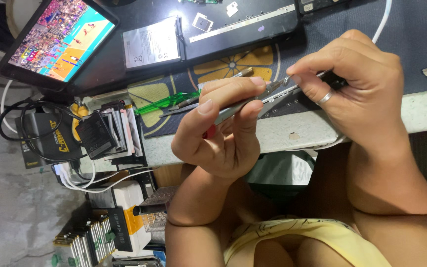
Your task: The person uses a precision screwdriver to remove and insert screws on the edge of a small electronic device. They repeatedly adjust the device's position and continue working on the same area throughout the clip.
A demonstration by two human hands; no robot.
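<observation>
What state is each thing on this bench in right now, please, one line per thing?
Left hand: gripping the thin grey device edge-on.
Right hand: pinching the device's other end, ring on one finger.
Thin grey device: held off the table between both hands.
Tablet: switched on, showing a colourful picture.
Flat battery: loose, lying flat on a dark panel.
Green-handled tool: lying on the mat.

The desk [292,133] is crowded. Past the hands sit a flat battery [151,43], a tablet [58,37] and small loose parts. A green tool [166,103] lies just beside the left hand [218,133]. The blue mat [416,47] beyond the right hand [357,91] has open room.
</observation>
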